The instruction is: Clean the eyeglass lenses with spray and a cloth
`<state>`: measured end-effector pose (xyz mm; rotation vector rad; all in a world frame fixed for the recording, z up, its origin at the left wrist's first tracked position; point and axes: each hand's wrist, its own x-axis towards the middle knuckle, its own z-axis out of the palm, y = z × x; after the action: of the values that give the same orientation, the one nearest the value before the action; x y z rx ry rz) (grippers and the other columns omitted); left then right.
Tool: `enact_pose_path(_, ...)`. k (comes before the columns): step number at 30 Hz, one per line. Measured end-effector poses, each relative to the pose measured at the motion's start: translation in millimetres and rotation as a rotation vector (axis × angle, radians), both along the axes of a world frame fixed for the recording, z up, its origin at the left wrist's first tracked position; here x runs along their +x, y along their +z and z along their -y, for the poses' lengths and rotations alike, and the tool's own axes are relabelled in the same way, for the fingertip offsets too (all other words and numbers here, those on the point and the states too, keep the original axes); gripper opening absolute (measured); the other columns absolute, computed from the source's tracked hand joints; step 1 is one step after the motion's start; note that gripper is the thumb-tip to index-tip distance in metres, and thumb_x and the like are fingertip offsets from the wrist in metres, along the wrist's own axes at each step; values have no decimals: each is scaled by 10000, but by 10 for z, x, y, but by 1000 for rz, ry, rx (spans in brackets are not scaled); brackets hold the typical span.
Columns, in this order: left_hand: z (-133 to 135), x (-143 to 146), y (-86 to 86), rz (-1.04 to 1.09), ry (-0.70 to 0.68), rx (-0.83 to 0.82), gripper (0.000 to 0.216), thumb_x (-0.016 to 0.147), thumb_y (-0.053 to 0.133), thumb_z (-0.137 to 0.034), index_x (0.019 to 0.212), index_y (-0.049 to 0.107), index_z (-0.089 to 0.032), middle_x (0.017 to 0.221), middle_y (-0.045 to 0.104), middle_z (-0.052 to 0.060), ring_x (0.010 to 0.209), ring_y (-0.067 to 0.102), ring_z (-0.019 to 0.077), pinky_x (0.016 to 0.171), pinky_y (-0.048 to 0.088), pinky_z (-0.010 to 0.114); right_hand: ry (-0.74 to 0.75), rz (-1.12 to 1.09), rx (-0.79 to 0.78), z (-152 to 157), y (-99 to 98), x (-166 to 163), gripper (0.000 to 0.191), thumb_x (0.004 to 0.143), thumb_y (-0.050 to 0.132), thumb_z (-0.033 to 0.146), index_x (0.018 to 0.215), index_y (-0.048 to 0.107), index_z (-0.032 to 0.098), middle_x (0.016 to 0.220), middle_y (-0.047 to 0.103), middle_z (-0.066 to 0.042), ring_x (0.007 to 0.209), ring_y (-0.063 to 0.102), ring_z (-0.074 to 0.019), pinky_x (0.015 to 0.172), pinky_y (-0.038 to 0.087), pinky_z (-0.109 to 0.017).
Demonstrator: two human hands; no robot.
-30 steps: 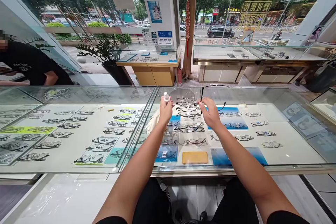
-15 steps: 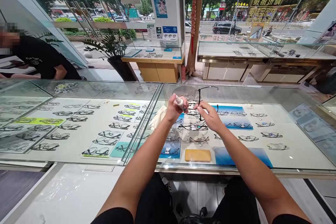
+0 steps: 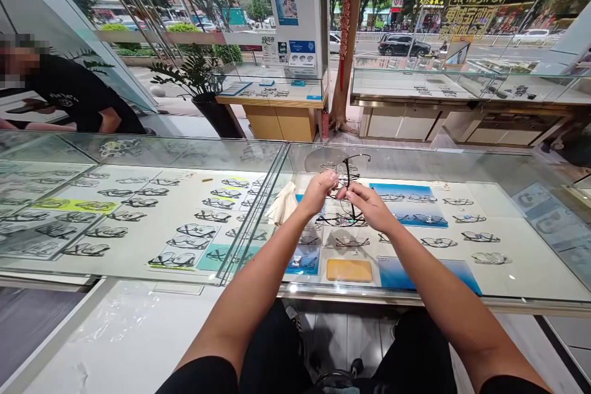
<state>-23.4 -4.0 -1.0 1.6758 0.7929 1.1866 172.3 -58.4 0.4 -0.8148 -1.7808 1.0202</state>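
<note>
A pair of dark-framed eyeglasses [image 3: 347, 171] is held upright on its side above the glass counter, one temple reaching out at the top. My right hand [image 3: 369, 204] pinches the frame between thumb and fingers. Close to the lenses, my left hand [image 3: 320, 191] is curled closed; the small white bottle seen in it a moment earlier is now hidden behind its fingers. Beside my left wrist lies a crumpled cream cloth [image 3: 282, 204]. Below both hands, a yellow glasses case [image 3: 349, 270] shows near the counter's front edge.
Rows of eyeglasses [image 3: 438, 242] lie under the glass of the display counter [image 3: 535, 258]. On the left, a person in a black shirt [image 3: 87, 95] leans over beyond the counter. A potted plant [image 3: 215, 114] and more display cases [image 3: 281, 120] stand near the windows.
My left hand has turned and moved slightly right, closer to the eyeglasses, so the white bottle no longer shows. The eyeglasses have shifted slightly left. The view has moved a little.
</note>
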Motion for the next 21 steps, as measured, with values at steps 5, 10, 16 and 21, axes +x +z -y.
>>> enact_pose_path(5,33,9,4,-8,11,-17,746,882,536,-952,709,564,-228,684,520,12,644,461,175,635,390,342,14,-4,-12,-22,11,15,577,1044,573,796,1002,753,249,1128,794,-81,1128,726,-299,1081,549,-471)
enact_pose_path(10,34,5,0,18,21,-20,733,880,537,-940,698,557,-229,674,509,12,631,458,176,627,387,343,50,-9,-18,-8,31,15,545,1050,591,765,963,738,248,1107,781,-76,1116,717,-292,1083,536,-466)
enact_pose_path(16,43,7,-41,-99,10,24,734,898,536,-923,686,546,-221,686,518,4,663,462,176,660,382,332,-4,-170,-81,-67,-1,43,511,1008,668,757,965,762,256,1080,779,-60,1098,690,-276,1027,530,-422)
enact_pose_path(21,108,27,-62,-260,-61,72,705,951,564,-851,922,788,-183,883,750,67,975,698,295,924,535,391,-85,-301,-112,-131,-56,74,442,1002,703,715,967,777,281,1111,773,-44,1096,662,-260,990,501,-384)
